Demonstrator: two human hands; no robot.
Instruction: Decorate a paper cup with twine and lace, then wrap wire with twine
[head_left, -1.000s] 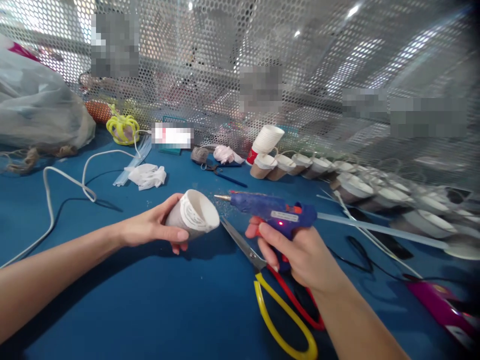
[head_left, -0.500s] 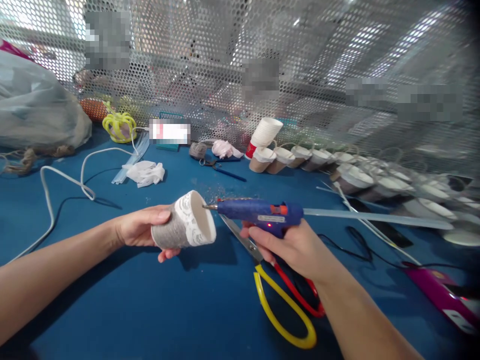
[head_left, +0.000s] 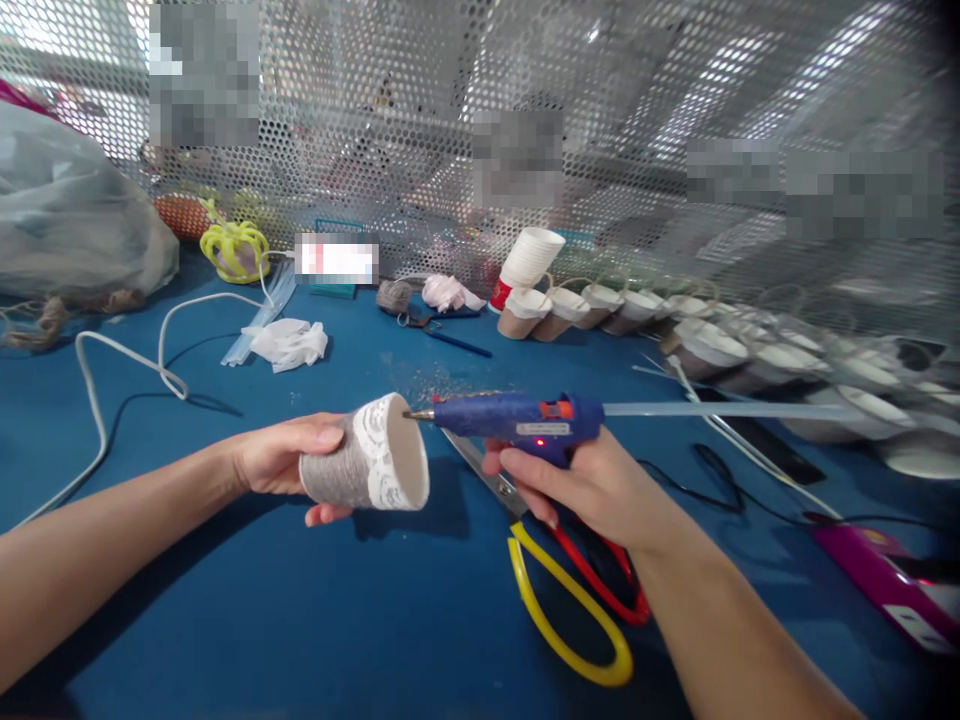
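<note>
My left hand [head_left: 292,455] is closed round a paper cup [head_left: 337,468] wrapped in grey twine, tilted with its mouth to the right. A band of white lace [head_left: 382,455] runs round the cup near its rim. My right hand [head_left: 570,480] grips a blue hot glue gun [head_left: 495,417], whose small red light is lit. The metal nozzle [head_left: 420,414] meets the upper rim of the cup; whether it touches is hard to tell. A clear glue stick [head_left: 720,410] sticks out of the gun's back. Below my right hand lie large scissors [head_left: 570,610] with one yellow and one red handle.
Twine-wrapped cups [head_left: 705,345] stand in rows at right, by a stack of white paper cups [head_left: 534,255]. A purple power strip [head_left: 870,575] lies at lower right. White cloth [head_left: 289,345], glue sticks [head_left: 262,315] and a white cable [head_left: 94,400] are at left. Perforated metal [head_left: 420,170] stands behind.
The cup has turned slightly in my left hand, its mouth sitting a little lower. The glue gun stays at the rim, with its glue stick now more level.
</note>
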